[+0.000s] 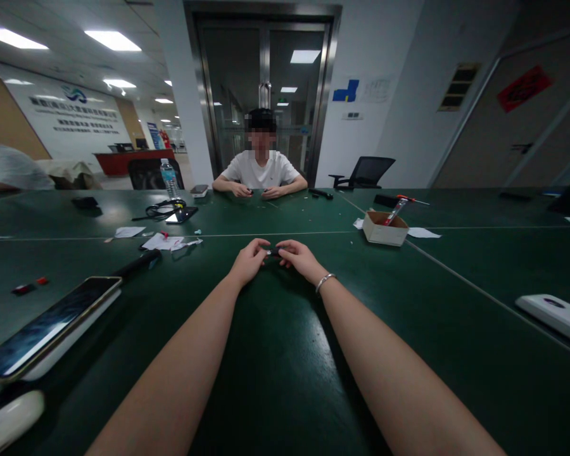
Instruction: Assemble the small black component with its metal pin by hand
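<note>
Both my hands meet over the green table (275, 329). Between them is a small black piece with a shiny metal end (273, 252), too small for me to tell its kind. My right hand (301, 259), with a silver bracelet (325, 282) at the wrist, pinches the black part between thumb and fingers. Thumb and fingers of my left hand (249, 261) close on the shiny end. The fingers partly hide the piece.
Left lie a phone (52, 326), paper scraps (164, 242) and a cable (164, 208) near a water bottle (170, 179). A small box (384, 229) holding a tool stands right. Across the table, a person (261, 168) has both hands on small items. A white device (555, 316) sits far right.
</note>
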{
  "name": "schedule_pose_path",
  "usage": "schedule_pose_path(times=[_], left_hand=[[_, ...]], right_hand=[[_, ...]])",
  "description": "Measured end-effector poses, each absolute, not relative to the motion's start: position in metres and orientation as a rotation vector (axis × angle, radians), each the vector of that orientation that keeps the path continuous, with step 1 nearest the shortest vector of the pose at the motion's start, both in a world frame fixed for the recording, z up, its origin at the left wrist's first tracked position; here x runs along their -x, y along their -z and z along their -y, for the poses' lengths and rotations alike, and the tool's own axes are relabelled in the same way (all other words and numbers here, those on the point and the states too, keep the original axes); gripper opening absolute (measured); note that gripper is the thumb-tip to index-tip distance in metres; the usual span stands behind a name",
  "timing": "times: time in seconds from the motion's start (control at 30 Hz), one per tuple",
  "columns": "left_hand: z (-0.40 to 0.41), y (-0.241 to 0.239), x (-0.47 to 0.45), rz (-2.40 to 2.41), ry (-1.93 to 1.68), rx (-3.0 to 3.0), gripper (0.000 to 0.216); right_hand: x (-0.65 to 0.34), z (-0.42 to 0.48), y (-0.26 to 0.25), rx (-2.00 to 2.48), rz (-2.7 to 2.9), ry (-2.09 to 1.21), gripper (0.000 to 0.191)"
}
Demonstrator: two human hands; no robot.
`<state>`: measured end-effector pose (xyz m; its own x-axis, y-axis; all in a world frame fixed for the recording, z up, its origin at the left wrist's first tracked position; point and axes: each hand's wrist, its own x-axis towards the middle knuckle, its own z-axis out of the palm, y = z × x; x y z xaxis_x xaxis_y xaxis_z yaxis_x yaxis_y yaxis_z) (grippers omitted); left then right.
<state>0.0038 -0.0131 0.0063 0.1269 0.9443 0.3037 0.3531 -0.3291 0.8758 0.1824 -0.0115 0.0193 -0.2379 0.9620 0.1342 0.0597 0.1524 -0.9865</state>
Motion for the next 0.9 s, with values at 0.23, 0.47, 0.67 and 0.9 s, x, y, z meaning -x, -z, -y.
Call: schedule_pose_path(times=[0.23, 0.47, 0.67, 0.9], left_hand=[[0.0149, -0.008, -0.0038, -1.257, -1.173, -1.793, 0.03], [0.0165, -0.0106, -0.004, -1.274, -1.145, -1.738, 0.037], [0.0152, -0.0094, -0.0023, -1.301, -1.178, -1.775, 0.027], [0.0125, -0.0068, -0.0031, -1.292, -1.196, -1.758, 0.025]], right_hand=[[-0.1824, 0.012, -0.0195, 1.019, 1.509, -1.241, 0.017], [-0.1834, 0.0085, -0.0158, 1.005, 1.498, -1.237, 0.016], [-0.1834, 0.0088, -0.0158, 1.007, 1.487, -1.24, 0.015], [-0.1833, 0.012, -0.019, 1.016, 1.479, -1.245, 0.016]])
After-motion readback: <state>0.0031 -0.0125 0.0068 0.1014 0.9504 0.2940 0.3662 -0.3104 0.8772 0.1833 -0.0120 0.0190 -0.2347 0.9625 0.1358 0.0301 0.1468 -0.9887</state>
